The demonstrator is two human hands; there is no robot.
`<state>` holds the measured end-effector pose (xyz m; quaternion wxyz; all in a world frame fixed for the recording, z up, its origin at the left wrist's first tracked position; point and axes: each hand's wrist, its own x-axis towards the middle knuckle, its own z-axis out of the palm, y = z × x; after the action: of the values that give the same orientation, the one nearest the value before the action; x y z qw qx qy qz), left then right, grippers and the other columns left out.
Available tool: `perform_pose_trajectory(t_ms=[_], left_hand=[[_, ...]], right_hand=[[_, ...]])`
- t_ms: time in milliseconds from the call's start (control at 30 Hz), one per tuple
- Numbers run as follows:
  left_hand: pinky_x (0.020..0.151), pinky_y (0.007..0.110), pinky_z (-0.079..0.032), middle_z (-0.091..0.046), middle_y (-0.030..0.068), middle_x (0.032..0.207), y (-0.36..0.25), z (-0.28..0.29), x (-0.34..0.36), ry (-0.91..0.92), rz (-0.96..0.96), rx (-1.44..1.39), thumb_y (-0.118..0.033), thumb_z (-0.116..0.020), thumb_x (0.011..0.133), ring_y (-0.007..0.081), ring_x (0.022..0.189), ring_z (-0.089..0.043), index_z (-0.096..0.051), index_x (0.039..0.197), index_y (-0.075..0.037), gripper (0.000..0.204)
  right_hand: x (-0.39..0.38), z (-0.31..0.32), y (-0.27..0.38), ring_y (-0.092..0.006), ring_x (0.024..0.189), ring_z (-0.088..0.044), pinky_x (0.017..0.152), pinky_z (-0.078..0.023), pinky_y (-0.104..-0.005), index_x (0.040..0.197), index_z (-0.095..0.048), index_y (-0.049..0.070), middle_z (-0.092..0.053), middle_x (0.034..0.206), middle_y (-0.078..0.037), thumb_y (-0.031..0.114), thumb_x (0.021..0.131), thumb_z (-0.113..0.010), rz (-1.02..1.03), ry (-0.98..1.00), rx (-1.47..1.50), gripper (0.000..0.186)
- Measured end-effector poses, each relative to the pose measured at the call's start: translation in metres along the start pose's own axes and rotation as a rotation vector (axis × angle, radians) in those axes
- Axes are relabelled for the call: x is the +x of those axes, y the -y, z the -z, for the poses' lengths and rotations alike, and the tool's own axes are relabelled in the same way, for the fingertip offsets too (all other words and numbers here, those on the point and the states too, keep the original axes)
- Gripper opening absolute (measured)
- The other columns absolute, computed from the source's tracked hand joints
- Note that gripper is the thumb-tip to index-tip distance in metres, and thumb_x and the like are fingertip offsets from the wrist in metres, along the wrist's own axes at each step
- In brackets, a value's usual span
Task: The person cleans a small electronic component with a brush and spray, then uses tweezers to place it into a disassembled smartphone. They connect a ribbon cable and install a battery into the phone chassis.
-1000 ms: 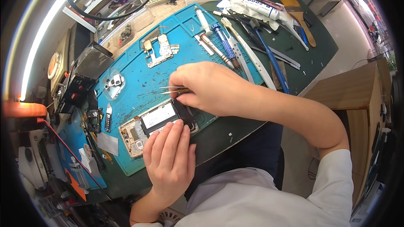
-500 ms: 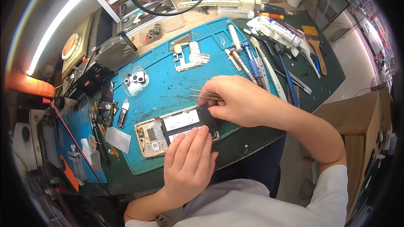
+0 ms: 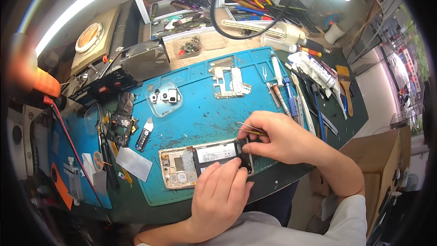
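An opened phone body (image 3: 169,176) with a pale gold frame lies on the blue work mat (image 3: 191,125). Inside its right part sits a black battery (image 3: 217,151) with a white label. My left hand (image 3: 219,193) lies with fingers stretched over the battery's near edge, fingertips touching it. Between the fingers of my right hand (image 3: 275,136) is a pair of thin metal tweezers (image 3: 248,127), pointing left. The same hand's thumb and fingertips are at a black piece (image 3: 245,148) by the battery's right end; whether they grip it is hidden.
Farther back lie a metal phone frame part (image 3: 227,82) and a clear tray (image 3: 165,100) with small camera modules. A utility knife (image 3: 144,134) and a grey metal plate (image 3: 134,163) are left of the phone. Several pens and tools, including a blue screwdriver (image 3: 290,95), line the right.
The whole view has shifted, so the bench appears lower and farther right. The battery seems a little closer to the phone's right end, and the black piece there stands up less. Both hands stay at the phone.
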<state>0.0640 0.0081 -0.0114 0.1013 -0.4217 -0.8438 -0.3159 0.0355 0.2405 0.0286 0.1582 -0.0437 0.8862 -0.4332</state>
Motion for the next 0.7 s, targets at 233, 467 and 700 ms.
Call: perform_pose_trajectory(t_ms=[233, 467, 700], left_hand=[[0.089, 0.036, -0.049, -0.061, 0.0119, 0.145, 0.0, -0.01, 0.005, 0.013, -0.095, 0.218, -0.021, -0.077, 0.085, 0.0236, 0.106, -0.061, -0.075, 0.127, -0.004, 0.045], [0.09, 0.037, -0.053, -0.07, 0.0097, 0.128, -0.004, -0.01, 0.0, 0.02, -0.076, 0.261, -0.03, -0.072, 0.095, 0.0242, 0.112, -0.063, -0.078, 0.12, -0.004, 0.036], [0.102, 0.038, -0.051, -0.067, 0.0139, 0.134, -0.005, -0.007, -0.003, 0.049, -0.088, 0.227, -0.027, -0.067, 0.1, 0.0276, 0.123, -0.062, -0.074, 0.127, 0.002, 0.041]], right_hand=[[0.003, 0.005, 0.006, -0.0258, 0.085, -0.064, 0.077, -0.054, -0.0381, 0.114, -0.072, 0.004, -0.064, 0.099, -0.012, 0.012, 0.091, -0.08, -0.062, 0.057, -0.016, 0.026], [0.005, 0.005, 0.011, -0.017, 0.079, -0.057, 0.071, -0.05, -0.0322, 0.115, -0.072, 0.005, -0.06, 0.097, -0.007, 0.013, 0.092, -0.082, -0.117, 0.088, -0.015, 0.026], [0.001, 0.005, 0.01, -0.0146, 0.074, -0.055, 0.067, -0.049, -0.0299, 0.116, -0.072, 0.005, -0.062, 0.096, -0.005, 0.014, 0.093, -0.082, -0.111, 0.073, -0.003, 0.026]])
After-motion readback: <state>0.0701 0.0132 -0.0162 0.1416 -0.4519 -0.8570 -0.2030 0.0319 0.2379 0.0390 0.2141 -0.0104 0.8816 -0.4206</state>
